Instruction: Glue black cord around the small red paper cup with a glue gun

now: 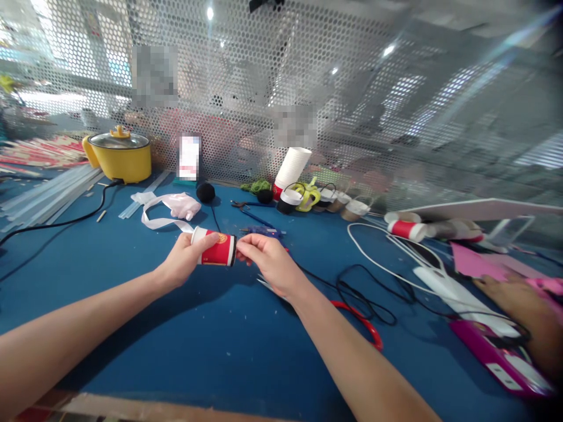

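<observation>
My left hand (185, 260) is wrapped round a red and white paper cup (213, 248), which lies sideways in the air above the blue table. A black band (233, 251) circles the cup's right end. The fingertips of my right hand (260, 252) are pinched together right beside that band; what they hold is too small to make out. A ball of black yarn (205, 192) sits behind the cup, and a dark strand runs from it down toward the cup. Under my right wrist lie scissors with red handles (363, 323), partly hidden.
A yellow electric pot (125, 161), clear sticks (53, 193) and white ribbon (165, 223) are to the left. Behind are pliers (253, 204), a blue glue gun (264, 232), stacked cups (292, 170) and small handled cups (328, 197). Cables and a purple power strip (497, 357) lie right, near another person's arm.
</observation>
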Demonstrator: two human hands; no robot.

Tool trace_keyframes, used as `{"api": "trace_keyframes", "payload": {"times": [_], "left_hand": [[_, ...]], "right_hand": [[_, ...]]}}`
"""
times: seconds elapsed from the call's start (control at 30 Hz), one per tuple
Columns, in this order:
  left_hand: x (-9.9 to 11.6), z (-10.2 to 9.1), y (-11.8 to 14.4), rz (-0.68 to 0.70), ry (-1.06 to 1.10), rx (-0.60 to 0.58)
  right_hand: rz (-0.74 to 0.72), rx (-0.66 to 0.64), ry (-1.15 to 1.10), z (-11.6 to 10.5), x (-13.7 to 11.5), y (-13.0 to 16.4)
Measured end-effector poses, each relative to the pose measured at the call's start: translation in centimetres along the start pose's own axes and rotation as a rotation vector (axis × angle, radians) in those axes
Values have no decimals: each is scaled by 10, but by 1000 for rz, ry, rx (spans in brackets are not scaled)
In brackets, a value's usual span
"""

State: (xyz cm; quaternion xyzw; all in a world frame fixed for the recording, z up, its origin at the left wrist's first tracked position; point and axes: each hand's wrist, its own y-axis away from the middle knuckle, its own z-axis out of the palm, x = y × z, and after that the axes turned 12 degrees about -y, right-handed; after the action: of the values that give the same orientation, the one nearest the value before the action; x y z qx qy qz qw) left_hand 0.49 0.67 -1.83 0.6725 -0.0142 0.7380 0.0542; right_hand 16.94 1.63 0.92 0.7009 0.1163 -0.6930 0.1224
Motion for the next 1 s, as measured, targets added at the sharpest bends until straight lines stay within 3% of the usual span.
{"api": "trace_keyframes", "payload": {"times": [0.63, 1.0], "left_hand": [[2, 2, -2, -77, 27, 45], [5, -2, -4, -110, 31, -58]], "right_hand": [[-24, -30, 117, -2, -1, 1], [-73, -24, 112, -5, -3, 1]]}}
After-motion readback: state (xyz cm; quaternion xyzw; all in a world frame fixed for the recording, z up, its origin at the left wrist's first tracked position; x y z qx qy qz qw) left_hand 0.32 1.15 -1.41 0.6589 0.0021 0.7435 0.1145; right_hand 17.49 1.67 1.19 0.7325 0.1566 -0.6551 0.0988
